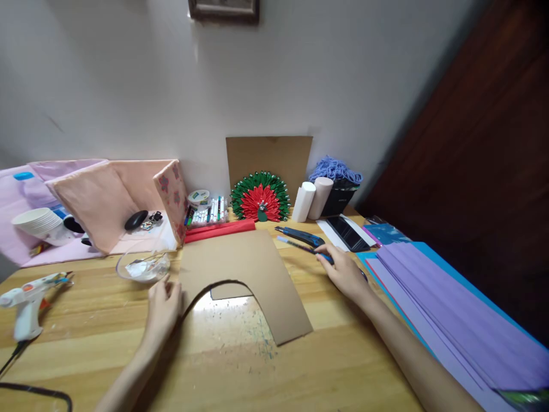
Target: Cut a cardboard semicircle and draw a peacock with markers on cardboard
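A brown cardboard sheet (253, 269) with a curved cut-out lies flat on the wooden table (223, 366). My left hand (164, 306) rests on the sheet's left edge with its fingers curled down on it. My right hand (343, 272) reaches to the right of the sheet, its fingers closed on the end of a blue pen (300, 246). A blue utility knife (300, 234) lies just beyond the pen.
A glue gun (30, 297) and a glass bowl (143, 266) sit at left. A pink box (111, 200), markers (210, 212), a red-green paper fan (260, 197), paper rolls (311, 199) and purple yarn (334, 170) line the wall. Purple and blue paper sheets (450, 309) stack at right.
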A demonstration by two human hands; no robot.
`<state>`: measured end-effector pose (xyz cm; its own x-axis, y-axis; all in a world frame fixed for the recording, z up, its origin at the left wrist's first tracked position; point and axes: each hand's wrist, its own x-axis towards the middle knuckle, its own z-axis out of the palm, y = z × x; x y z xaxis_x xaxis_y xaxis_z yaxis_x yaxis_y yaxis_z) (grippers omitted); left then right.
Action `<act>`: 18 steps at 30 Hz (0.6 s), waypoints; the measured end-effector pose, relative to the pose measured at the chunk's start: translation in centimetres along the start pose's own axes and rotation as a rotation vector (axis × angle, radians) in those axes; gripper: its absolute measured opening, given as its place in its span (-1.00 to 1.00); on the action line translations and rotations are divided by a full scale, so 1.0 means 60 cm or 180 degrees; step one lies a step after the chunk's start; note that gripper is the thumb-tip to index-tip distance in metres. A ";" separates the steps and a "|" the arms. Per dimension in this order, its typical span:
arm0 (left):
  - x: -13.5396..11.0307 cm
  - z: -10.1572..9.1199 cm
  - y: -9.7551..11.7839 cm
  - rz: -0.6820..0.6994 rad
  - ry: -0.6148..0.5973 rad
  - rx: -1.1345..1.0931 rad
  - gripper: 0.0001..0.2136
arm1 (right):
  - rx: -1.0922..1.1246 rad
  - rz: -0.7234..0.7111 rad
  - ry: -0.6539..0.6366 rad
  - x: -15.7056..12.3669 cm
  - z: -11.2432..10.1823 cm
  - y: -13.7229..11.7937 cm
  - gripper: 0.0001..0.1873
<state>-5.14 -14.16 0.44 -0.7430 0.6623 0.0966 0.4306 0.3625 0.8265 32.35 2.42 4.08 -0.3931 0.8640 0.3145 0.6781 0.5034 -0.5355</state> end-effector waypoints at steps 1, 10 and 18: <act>-0.011 0.006 0.017 0.0357 0.0302 0.0379 -0.56 | 0.0269 -0.0060 -0.0082 -0.005 0.001 -0.010 -0.85; -0.145 0.099 0.158 0.2854 -0.1628 0.1134 -0.79 | 0.2451 0.0310 -0.1065 -0.053 0.036 -0.078 -0.78; -0.169 0.120 0.183 0.3035 -0.2399 0.1072 -0.92 | 0.3535 0.0503 -0.2018 -0.085 0.067 -0.103 -0.68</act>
<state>10.83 -12.17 4.56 0.3625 0.9207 0.1443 0.8250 -0.3890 0.4099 27.67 -5.12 2.66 -0.7886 0.6105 -0.0734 -0.0130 -0.1359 -0.9906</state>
